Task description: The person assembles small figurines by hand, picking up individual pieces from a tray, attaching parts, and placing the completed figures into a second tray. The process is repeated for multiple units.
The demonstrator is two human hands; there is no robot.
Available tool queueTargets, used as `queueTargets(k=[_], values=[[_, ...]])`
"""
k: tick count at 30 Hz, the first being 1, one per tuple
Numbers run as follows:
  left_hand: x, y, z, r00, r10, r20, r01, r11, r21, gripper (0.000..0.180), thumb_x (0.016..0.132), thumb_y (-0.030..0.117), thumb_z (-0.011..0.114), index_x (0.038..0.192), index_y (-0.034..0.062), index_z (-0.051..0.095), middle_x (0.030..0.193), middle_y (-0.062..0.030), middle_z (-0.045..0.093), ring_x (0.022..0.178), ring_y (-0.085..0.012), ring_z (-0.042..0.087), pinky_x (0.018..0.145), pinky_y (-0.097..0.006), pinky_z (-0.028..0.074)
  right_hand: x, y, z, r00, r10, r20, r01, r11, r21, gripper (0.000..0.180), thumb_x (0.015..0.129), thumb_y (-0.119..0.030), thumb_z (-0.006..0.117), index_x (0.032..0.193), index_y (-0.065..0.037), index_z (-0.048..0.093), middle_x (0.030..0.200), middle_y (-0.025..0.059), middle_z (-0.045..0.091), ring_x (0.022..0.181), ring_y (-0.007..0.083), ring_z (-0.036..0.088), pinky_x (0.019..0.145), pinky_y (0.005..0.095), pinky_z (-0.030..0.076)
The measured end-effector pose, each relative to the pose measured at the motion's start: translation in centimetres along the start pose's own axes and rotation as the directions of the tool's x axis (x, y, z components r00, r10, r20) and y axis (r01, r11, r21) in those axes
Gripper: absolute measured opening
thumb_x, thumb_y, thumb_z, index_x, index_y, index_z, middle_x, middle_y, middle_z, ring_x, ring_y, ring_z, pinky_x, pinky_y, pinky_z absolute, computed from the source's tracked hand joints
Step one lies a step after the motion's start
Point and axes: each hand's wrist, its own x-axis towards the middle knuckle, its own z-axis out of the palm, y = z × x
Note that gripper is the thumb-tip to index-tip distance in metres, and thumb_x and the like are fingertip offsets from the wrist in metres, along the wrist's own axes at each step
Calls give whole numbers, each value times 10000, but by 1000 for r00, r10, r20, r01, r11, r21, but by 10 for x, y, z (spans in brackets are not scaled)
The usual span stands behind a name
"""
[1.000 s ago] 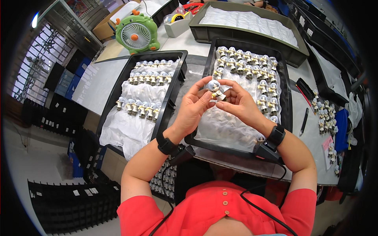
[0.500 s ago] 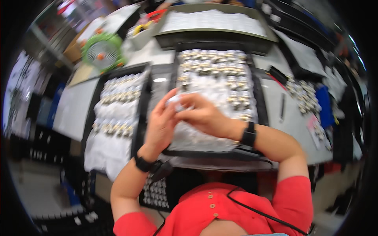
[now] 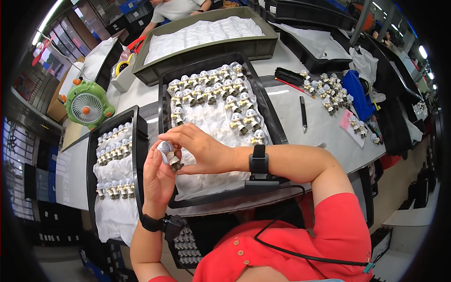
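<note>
- A small figurine [image 3: 170,157], grey-white on top with a darker base, is held between both hands above the near edge of the middle black tray [image 3: 165,105].
- The left hand [image 3: 159,181] is cupped under it from six o'clock, with the fingers curled up around the piece; the thumb is pressed against its side.
- The right hand [image 3: 199,150] is brought in from three o'clock, its fingertips closed in a pinch on the figurine's upper part.
- The piece is judged to be light and rigid, probably moulded plastic or resin, with thin projecting details that could snap or mark; a hold on the stout body or base is judged safer than one on the small parts.
- A smooth painted surface is likely, so a firm but gentle pinch is called for.
- Rows of like figurines [image 3: 213,91] are laid on white padding in the tray's far half, at twelve o'clock of the hands.
- A second tray [image 3: 90,155] with more rows is seen at nine o'clock, and a green desk fan [image 3: 87,105] at ten o'clock.
- Loose figurines [image 3: 326,91] and a black pen [image 3: 303,113] are seen on the table at two o'clock.
</note>
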Motion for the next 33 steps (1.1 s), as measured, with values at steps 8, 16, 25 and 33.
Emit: queueTargets(k=[8, 16, 25, 33], values=[[-3, 0, 7, 1000, 5, 2, -5, 1000, 14, 423, 951, 252, 485, 1300, 37, 379, 1174, -117, 534, 1086, -227, 548, 903, -370, 469, -1, 7, 8, 997, 62, 34, -64, 996, 65, 781, 580, -162, 817, 1260, -64, 446, 1180, 157, 487, 1109, 350, 453, 950, 410, 389], [1, 2, 3, 996, -13, 83, 19, 998, -66, 462, 958, 267, 471, 1330, 31, 329, 1219, -125, 499, 1120, -259, 533, 916, -379, 467, 4, -7, -2, 975, 191, 113, -204, 972, 120, 722, 625, -100, 806, 1269, -102, 480, 1220, 108, 468, 1099, 279, 468, 879, 343, 454], [2, 1, 1, 995, -9, 96, 14, 998, -56, 487, 955, 280, 475, 1342, 26, 325, 1230, -128, 498, 1127, -263, 524, 934, -378, 453, 7, -8, -6, 953, 246, 174, -279, 940, 196, 741, 645, -103, 799, 1307, -134, 469, 1188, 82, 492, 991, 198, 533, 840, 311, 465], [4, -2, -2, 996, -17, 82, 20, 999, -43, 506, 947, 332, 483, 1331, 31, 349, 1209, -118, 514, 1093, -236, 541, 895, -352, 477, 5, -2, -6, 940, 268, 211, -315, 919, 235, 723, 679, -188, 795, 1319, -135, 462, 1150, 58, 518, 986, 172, 525, 776, 287, 441]])
